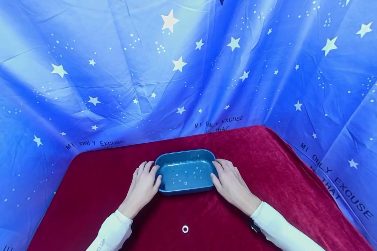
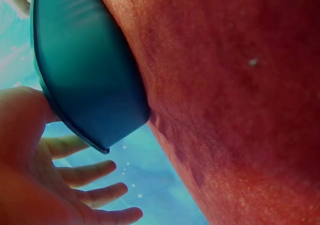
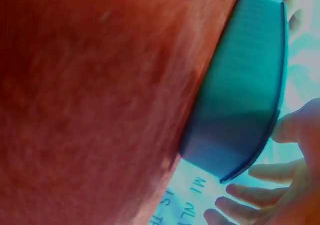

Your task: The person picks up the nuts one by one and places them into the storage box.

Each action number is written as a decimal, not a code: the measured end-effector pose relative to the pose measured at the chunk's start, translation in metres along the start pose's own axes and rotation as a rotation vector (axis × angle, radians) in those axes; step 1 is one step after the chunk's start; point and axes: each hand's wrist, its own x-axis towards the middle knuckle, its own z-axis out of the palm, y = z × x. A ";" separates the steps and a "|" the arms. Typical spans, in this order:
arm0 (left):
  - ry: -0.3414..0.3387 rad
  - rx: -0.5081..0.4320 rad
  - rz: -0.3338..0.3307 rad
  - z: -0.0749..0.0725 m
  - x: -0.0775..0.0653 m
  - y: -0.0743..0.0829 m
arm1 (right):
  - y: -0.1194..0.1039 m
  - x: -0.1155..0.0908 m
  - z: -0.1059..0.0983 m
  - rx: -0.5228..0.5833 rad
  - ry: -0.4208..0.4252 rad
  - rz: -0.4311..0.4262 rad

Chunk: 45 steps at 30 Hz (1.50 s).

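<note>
A blue-green rectangular basin (image 1: 185,191) with rounded corners rests on the red cloth, and several small round, shiny spots show on its floor. At its left end my left hand (image 1: 143,181) touches the rim with thumb and forefinger; in the left wrist view the other fingers (image 2: 102,195) stretch out straight past the corner. Opposite it, my right hand (image 1: 230,179) touches the right end, its thumb lying over the rim. The right wrist view shows that hand's other fingers (image 3: 255,195) spread and nearly straight beside the basin's corner.
A small white ring with a dark centre (image 1: 185,229) lies on the red velvet tablecloth (image 1: 289,195), in front of the basin. Blue star-printed curtains (image 1: 119,76) hang close around the back and sides of the table.
</note>
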 end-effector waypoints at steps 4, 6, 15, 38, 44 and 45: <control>0.000 0.001 -0.005 0.000 -0.001 0.000 | -0.007 -0.004 -0.005 -0.016 0.009 -0.026; 0.000 0.000 -0.007 0.000 -0.002 0.000 | -0.010 -0.007 -0.007 -0.024 0.011 -0.042; -0.020 -0.007 -0.027 -0.001 -0.003 0.002 | -0.025 -0.018 -0.010 -0.033 0.023 -0.117; 0.002 -0.036 -0.071 0.002 -0.008 0.002 | -0.068 -0.057 -0.005 -0.057 0.092 -0.287; 0.010 -0.045 -0.078 0.003 -0.008 0.002 | -0.074 -0.062 -0.001 -0.027 0.109 -0.342; 0.010 -0.045 -0.079 0.003 -0.008 0.002 | -0.075 -0.063 0.000 -0.027 0.104 -0.353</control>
